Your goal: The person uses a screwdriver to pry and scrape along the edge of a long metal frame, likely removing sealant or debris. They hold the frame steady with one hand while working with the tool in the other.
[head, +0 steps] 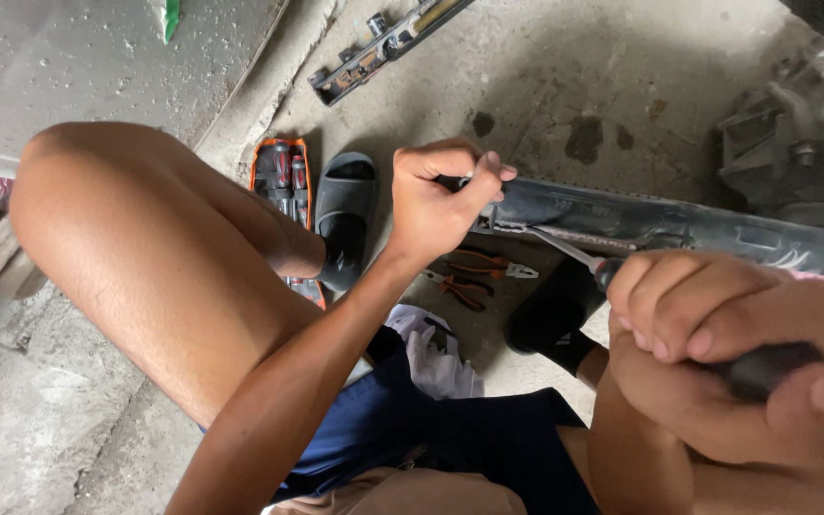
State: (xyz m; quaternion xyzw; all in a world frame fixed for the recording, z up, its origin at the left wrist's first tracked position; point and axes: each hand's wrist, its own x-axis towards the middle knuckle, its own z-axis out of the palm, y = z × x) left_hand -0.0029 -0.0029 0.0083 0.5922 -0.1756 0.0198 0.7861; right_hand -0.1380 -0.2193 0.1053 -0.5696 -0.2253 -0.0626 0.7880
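**Two hands on a screwdriver at a black panel**

Head view: an orange tool case (283, 195) lies open on the concrete floor (69, 57) beside the person's left knee, with red-and-black screwdriver handles inside. A green scrap (171, 17) sits at the top edge, too small to tell what it is. The screwdriver (574, 253) — thin silver shaft, dark handle — slants from lower right up to the long black panel (679, 224) lying across the floor. The right hand (731, 358) is clenched tight around the handle; the left hand (441, 205) is curled shut at the panel's end, near the tip, pinching something dark. Orange-handled pliers (477, 272) lie just below the panel, a black slide sandal (345, 215) beside the case.
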